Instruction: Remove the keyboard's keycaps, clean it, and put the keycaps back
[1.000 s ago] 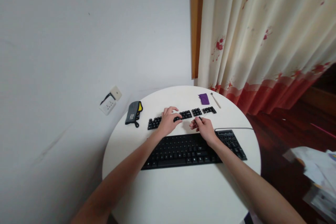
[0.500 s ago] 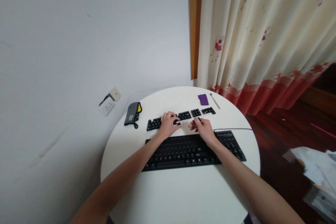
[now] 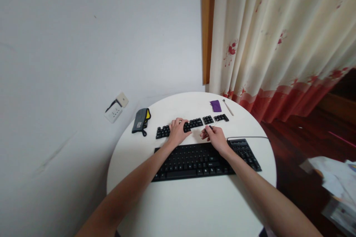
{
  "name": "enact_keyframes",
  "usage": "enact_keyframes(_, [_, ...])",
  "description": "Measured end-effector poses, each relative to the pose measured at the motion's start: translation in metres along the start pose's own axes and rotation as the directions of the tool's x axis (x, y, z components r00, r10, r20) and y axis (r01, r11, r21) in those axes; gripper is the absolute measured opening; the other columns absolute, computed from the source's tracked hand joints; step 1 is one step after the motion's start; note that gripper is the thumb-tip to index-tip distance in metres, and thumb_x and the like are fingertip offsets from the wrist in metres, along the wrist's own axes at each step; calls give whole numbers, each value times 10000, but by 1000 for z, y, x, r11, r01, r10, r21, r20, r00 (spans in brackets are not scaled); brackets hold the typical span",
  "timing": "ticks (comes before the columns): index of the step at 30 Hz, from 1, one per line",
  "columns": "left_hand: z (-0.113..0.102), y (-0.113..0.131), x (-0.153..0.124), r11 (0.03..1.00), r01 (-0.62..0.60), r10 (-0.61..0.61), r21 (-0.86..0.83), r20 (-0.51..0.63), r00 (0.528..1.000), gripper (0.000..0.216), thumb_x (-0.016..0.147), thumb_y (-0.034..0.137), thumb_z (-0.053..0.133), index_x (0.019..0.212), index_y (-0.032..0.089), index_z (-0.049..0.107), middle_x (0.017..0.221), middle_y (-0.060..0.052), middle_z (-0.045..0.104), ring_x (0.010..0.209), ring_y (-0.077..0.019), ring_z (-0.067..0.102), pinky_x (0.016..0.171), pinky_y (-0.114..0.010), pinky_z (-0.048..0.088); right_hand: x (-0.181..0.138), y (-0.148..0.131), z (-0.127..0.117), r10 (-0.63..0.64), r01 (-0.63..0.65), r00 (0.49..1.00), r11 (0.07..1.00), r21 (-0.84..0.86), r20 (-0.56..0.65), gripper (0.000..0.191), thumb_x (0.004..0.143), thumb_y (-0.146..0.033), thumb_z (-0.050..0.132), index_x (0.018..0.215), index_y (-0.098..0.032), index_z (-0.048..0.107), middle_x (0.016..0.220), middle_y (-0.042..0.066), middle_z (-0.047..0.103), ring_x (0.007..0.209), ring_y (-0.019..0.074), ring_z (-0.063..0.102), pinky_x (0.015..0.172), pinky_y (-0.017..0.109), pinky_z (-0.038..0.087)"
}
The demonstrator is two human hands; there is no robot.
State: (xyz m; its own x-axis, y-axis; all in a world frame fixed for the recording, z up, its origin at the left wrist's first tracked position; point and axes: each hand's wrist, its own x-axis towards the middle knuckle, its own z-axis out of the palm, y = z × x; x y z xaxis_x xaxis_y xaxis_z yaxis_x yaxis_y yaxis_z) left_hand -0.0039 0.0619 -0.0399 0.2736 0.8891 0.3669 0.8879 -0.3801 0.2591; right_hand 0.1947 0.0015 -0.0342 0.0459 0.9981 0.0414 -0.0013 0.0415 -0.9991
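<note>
My left hand (image 3: 176, 132) curls over the row of loose black keycaps (image 3: 195, 122), its thumb on the near side and its fingers on the far side, with some keycaps between them. Part of the row is hidden under this hand. My right hand (image 3: 215, 137) is closed around a small keycap puller (image 3: 211, 127); its dark end shows and thin wires stick out past the fingers. Below both hands lies a black keyboard (image 3: 191, 160), partly covered by my forearms. The keycaps stand in several blocks behind it.
On the round white table (image 3: 191, 203) lie a grey pouch (image 3: 141, 120) at left, a purple cloth (image 3: 216, 106) and a thin brush (image 3: 228, 107) at the back right. A cable (image 3: 247, 137) runs off the right edge. A wall socket (image 3: 113, 112) is at left.
The single keycap by my left thumb now sits up against the row, and the left thumb has closed in on it. My right hand has hardly moved.
</note>
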Motion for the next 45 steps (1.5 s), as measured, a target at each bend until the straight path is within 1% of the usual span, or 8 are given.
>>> enact_keyframes(8, [1,0,0,998,49,-49,32,3,999,515,699,364,778,1169,279,588,1216,-71,502,1119,-306,432,926,-442,340,-1,-4,0,-10,10,1000,999,-37,15,448,890,-526,464,780,-128,638,713,96,712,604,155,648,518,234,437])
enact_keyframes(13, [-14,0,3,998,36,-36,-48,1,999,529,728,422,745,1207,269,581,1202,-72,538,1115,-301,461,937,-444,362,-5,-12,-7,-150,178,981,953,-245,126,427,903,-463,482,752,-132,705,654,55,671,613,155,594,566,244,436])
enact_keyframes(19, [-45,16,-15,929,-161,240,-334,212,947,173,870,299,581,991,205,661,938,-31,650,884,-190,587,841,-326,447,-22,-31,-16,-145,370,833,864,-343,534,350,913,-369,499,746,-157,722,558,-7,599,526,132,504,519,234,379])
enact_keyframes(25, [-40,33,-44,868,-152,310,-474,275,910,165,891,214,524,889,198,688,834,-17,654,758,-156,586,701,-269,453,-32,-36,-16,-125,475,708,813,-338,695,351,900,-358,528,623,-170,631,576,-27,563,538,114,438,557,235,371])
enact_keyframes(28, [-32,31,-48,852,-168,328,-495,255,910,160,886,194,531,844,192,686,800,-13,636,749,-152,576,690,-261,442,-36,-37,-17,-113,500,680,794,-346,725,374,880,-340,558,543,-177,557,538,-40,507,511,101,387,543,232,353])
enact_keyframes(34, [-28,30,-48,845,-166,316,-508,225,922,162,892,213,530,832,185,678,774,-8,622,731,-150,563,674,-262,431,-34,-32,-16,-108,424,784,813,-400,611,232,855,-333,591,690,-192,670,604,-1,649,546,152,516,569,255,402])
enact_keyframes(41, [-35,34,-50,814,-139,306,-564,212,928,174,898,210,511,869,193,682,850,-22,640,803,-160,581,733,-274,460,-23,-18,-9,6,216,861,901,-376,508,404,925,-442,480,676,-182,665,572,28,665,508,164,577,530,260,437])
enact_keyframes(45, [-38,37,-51,766,-126,302,-630,181,936,170,921,272,528,1015,200,650,957,-33,656,861,-162,595,787,-288,479,-16,-21,-9,-83,213,929,916,-339,360,400,927,-438,466,711,-170,670,658,38,688,572,160,598,591,262,459])
